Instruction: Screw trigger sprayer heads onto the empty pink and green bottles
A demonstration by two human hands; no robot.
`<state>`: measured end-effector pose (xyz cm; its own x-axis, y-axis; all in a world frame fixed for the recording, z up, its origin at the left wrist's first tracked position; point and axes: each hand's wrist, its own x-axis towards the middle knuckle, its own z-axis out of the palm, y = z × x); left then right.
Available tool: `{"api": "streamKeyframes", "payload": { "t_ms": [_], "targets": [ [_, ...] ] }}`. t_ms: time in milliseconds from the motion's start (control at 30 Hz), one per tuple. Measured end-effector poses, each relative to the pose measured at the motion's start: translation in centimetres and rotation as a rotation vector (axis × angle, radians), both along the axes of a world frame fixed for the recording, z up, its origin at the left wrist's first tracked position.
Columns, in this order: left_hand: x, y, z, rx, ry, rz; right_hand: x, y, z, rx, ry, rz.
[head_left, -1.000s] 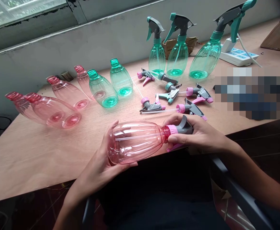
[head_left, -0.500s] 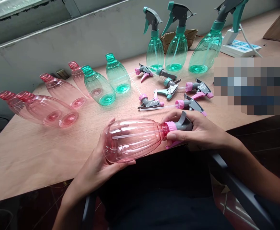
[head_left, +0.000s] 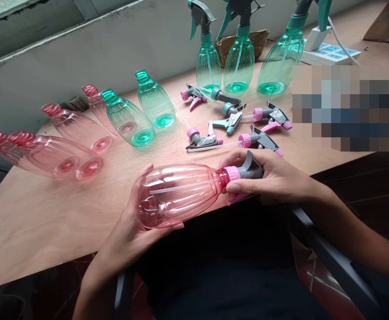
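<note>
A clear pink bottle (head_left: 181,195) lies on its side in the air over the table's front edge. My left hand (head_left: 137,222) is wrapped round its base. At its neck sits a spray head (head_left: 251,171) with a pink collar, its thin tube inside the bottle. My right hand (head_left: 264,178) grips this head and collar, thumb in front. Beyond my hands lie several loose spray heads, among them a pink-collared one (head_left: 261,140) and a teal-collared one (head_left: 231,118). Two open green bottles (head_left: 128,122) stand to their left.
Several open pink bottles (head_left: 61,155) stand at the left of the table (head_left: 31,222). Three green bottles with sprayers (head_left: 239,62) stand at the back, near a brown box (head_left: 261,44) and a white power strip (head_left: 334,53). A blurred patch covers the right side.
The view has shifted slightly, so the table's things appear a little further left and mostly higher. Both hands keep their hold on the pink bottle and its spray head.
</note>
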<state>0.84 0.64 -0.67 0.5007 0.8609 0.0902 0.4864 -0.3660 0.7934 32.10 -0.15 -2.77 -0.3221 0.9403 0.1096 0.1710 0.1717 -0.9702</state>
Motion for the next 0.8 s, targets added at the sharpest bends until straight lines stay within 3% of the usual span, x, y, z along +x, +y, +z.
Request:
{"api": "streamKeyframes", "payload": {
  "t_ms": [800],
  "targets": [
    [-0.37,-0.13,0.06,0.059,0.067,0.01,-0.16,-0.12,0.01,-0.117,0.145,0.06]
  ]
}}
